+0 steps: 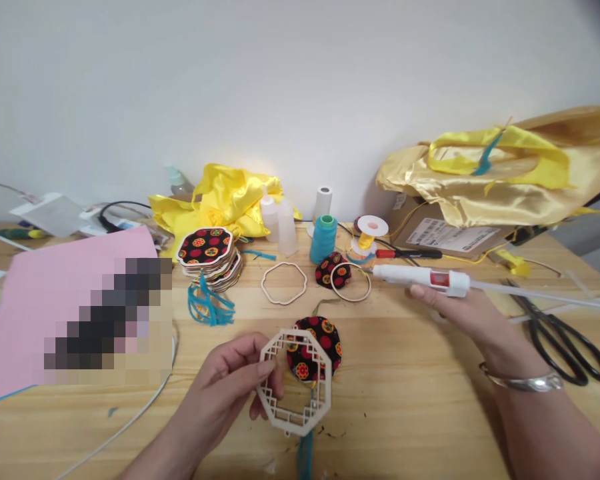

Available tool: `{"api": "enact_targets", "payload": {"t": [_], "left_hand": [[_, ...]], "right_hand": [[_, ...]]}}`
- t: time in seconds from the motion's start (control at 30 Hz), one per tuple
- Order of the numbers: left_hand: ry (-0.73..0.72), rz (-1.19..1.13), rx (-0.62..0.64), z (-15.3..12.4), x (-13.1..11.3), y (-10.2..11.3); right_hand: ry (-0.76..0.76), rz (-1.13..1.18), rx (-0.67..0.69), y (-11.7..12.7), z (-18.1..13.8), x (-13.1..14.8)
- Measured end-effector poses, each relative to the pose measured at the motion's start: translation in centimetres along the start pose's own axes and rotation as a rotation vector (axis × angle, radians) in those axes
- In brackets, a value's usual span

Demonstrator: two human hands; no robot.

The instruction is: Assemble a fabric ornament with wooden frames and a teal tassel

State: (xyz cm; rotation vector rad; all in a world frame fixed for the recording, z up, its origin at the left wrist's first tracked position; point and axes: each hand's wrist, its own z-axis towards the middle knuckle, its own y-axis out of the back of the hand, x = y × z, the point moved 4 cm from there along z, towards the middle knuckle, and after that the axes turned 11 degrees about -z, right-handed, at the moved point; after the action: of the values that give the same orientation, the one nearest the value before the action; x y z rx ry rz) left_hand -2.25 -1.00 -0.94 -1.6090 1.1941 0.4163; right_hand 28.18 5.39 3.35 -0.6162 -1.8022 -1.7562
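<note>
**Between the thumb and fingers of the left hand (233, 381), an octagonal lattice frame (326, 393) is being held up**

The left thumb is pressing on the pale frame's front while the other fingers are curling behind its left edge, clamping it. Just past these fingertips, a round patterned fabric piece (305, 357) is showing through the frame's opening and beyond its rim; whether the two are touching, I cannot tell. Below the frame, a teal tassel (305, 457) is trailing over the table (405, 400).

Up and to the right of those fingers, the right hand (457, 312) is gripping a white glue gun (410, 279). Its thumb and fingers are clamping around the gun's body, some of them hidden from view. To the left of the right fingers, the nozzle is pointing at a thin round ring (351, 300).

Farther out from the left fingertips, a scalloped outline (280, 303) is lying flat, a blue thread spool (323, 243) is standing upright, and a stack of patterned pieces (207, 247) is sitting farther left. To the right of the right fingers, black scissors (543, 315) are lying near the wrist.
</note>
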Motion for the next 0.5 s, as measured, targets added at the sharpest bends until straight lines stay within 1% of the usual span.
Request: {"api": "enact_targets", "payload": {"t": [0.1, 0.2, 0.27, 0.37, 0.5], "left_hand": [[0.002, 0.025, 0.115, -0.1, 0.1, 0.0], [0.03, 0.071, 0.264, -0.4, 0.4, -0.1], [0.045, 0.111, 0.317, -0.6, 0.6, -0.3], [0.045, 0.173, 0.308, -0.8, 0.6, -0.4], [0.042, 0.277, 0.264, -0.8, 0.6, -0.4]], "right_hand": [[0.062, 0.102, 0.118, -1.0, -0.6, 1.6], [0.154, 0.133, 0.234, -2.6, -0.9, 3.3], [0.188, 0.133, 0.279, -3.5, -1.0, 3.9], [0.2, 0.13, 0.331, -4.5, -1.0, 4.2], [0.169, 0.118, 0.346, -4.9, -1.0, 4.0]]}}
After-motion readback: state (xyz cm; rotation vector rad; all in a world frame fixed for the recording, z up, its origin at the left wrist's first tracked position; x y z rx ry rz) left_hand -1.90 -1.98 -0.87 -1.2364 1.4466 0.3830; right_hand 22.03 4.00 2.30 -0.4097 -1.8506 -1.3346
